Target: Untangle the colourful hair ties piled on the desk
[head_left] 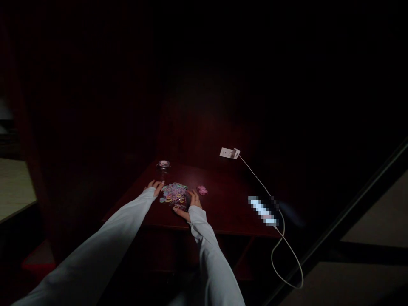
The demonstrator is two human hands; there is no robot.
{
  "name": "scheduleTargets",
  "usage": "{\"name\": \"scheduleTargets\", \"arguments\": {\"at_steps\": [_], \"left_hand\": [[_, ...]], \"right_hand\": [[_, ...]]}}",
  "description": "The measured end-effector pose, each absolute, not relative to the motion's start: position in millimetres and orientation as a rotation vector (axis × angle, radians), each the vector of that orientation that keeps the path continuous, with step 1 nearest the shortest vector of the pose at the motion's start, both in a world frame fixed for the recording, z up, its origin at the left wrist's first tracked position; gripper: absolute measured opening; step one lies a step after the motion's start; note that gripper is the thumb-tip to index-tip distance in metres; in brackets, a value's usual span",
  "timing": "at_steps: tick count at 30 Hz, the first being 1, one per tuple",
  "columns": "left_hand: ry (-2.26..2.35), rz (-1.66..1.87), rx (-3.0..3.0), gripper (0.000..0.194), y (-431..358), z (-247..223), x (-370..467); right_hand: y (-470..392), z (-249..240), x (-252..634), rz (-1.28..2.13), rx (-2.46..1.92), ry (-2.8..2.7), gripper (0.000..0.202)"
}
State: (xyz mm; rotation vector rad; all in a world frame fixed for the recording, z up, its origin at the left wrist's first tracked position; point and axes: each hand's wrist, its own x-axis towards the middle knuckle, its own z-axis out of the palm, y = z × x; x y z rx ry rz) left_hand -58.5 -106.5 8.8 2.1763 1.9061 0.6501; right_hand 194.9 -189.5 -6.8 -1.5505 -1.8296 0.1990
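My right hand [195, 202], one: thumb and fingers spread well apart, curved round the near right side of the pile; whether a band is caught against the thumb, I cannot tell. My left hand [154, 186], one: fingers loosely bent at the pile's left edge; its thumb is hidden, so I cannot tell whether it grips anything. Sleeves [214, 255], two, pale and long, reaching my wrists. Ring, one, on a finger of my right hand.

Pile of small bands [174, 192], one, between my hands: mixed pastel colours, overlapping, too many to count. Pink cluster [202, 190], one, smaller, just right of my right hand. Clear jar [163, 165], one, upright, pale at the top, beyond my left hand near the far edge.

Tabletop [219, 214], one: dark red, smooth, a dull sheen at the middle. Wall [191, 127] behind: dark reddish, fading to black. Socket plate [225, 152], one, white, with one plug [236, 153] in it. Cable [264, 185], one, white, looping past a bright pixelated rectangle [262, 211], unidentifiable. Room: very dim; pale floor [14, 187] at far left.
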Motion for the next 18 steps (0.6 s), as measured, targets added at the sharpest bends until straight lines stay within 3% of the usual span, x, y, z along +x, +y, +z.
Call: {"name": "scheduleTargets", "arguments": {"at_steps": [5, 10, 13, 18], "left_hand": [[2.046, 0.516, 2.041, 0.077, -140.1, -2.0, -39.8], [2.067, 0.280, 2.229, 0.111, -167.4, -0.5, -32.9], [2.043, 0.194, 2.210, 0.129, -169.5, 6.6, -30.2], [2.005, 0.370, 2.209, 0.134, -163.1, 8.1, -31.3]], "right_hand": [[-212.7, -3.5, 184.7, 0.095, -1.741, -1.853, 0.082], [-216.6, -8.9, 168.2, -0.014, -1.776, -1.780, 0.075], [-216.0, -7.2, 166.6, -0.002, -1.745, -1.772, 0.080], [-230.5, -2.6, 176.0, -0.032, -1.640, -1.868, 0.081]]}}
